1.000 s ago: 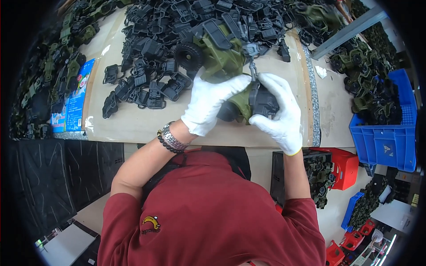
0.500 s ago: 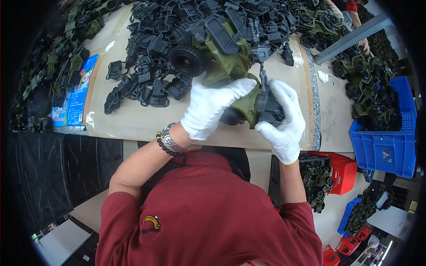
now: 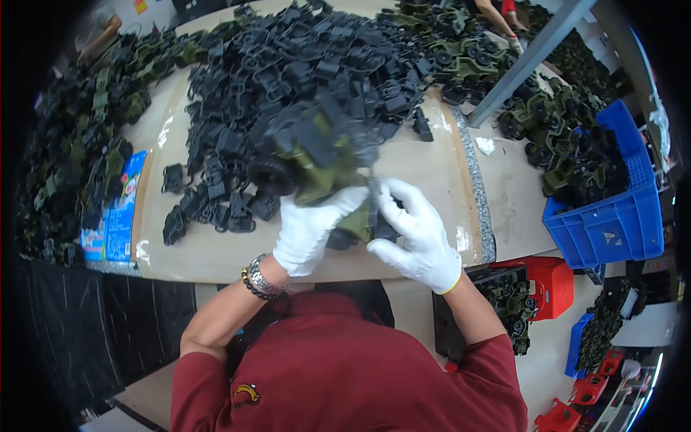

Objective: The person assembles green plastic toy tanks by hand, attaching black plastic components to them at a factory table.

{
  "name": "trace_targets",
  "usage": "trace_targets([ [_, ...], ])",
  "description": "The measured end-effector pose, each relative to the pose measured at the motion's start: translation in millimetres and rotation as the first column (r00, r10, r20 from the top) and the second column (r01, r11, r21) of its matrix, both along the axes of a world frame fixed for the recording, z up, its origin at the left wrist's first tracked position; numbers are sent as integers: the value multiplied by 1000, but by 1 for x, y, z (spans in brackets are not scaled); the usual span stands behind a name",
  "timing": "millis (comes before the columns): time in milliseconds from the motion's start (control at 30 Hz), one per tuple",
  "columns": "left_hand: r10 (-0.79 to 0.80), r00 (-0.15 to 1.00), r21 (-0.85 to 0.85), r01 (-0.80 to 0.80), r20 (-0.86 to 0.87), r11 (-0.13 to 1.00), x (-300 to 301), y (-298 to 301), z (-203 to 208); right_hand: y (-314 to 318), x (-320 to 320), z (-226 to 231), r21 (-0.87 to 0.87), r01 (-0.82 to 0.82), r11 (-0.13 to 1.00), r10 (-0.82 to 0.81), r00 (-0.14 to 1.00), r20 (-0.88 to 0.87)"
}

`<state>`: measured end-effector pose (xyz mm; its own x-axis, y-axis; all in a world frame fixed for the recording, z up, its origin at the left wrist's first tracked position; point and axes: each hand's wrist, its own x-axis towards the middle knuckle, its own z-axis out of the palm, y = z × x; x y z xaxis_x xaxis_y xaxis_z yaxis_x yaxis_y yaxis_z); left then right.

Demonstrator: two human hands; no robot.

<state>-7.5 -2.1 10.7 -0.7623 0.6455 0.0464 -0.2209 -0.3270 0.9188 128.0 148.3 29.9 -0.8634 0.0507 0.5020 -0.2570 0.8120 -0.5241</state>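
An olive-green toy vehicle (image 3: 311, 173) with chunky black wheels is tilted up over the near part of the table, its upper end blurred. My left hand (image 3: 308, 236), in a white glove, is closed round its side, thumb lying across the green body. At the end nearer me, my gloved right hand (image 3: 423, 243) curls its thumb and fingers about a dark grey plastic part (image 3: 385, 227) against the vehicle. Whether that part is fastened there cannot be seen. Beyond the hands, a large heap of dark grey plastic parts (image 3: 237, 93) covers the table.
More green toy vehicles (image 3: 86, 144) are piled at the left, beside a blue printed sheet (image 3: 124, 219). A grey metal post (image 3: 529, 61) rises at the right. Past it stands a blue crate (image 3: 612, 227), with a red stool (image 3: 551, 288) below. Other people's arms (image 3: 497, 18) show at the far edge.
The view has tilted upward, so the table and more of the heap show. Both hands keep hold of the toy; my right fingers have shifted slightly at the grey part.
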Motion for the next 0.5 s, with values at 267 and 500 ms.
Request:
trace_targets([
  [267,-310,743,319,136,593,938,10,12,59,-20,-32,37,134,148,980,-59,856,-514],
  [500,-316,663,328,112,678,938,6,10,65,4,-56,72,290,53,955,90,884,-458],
])
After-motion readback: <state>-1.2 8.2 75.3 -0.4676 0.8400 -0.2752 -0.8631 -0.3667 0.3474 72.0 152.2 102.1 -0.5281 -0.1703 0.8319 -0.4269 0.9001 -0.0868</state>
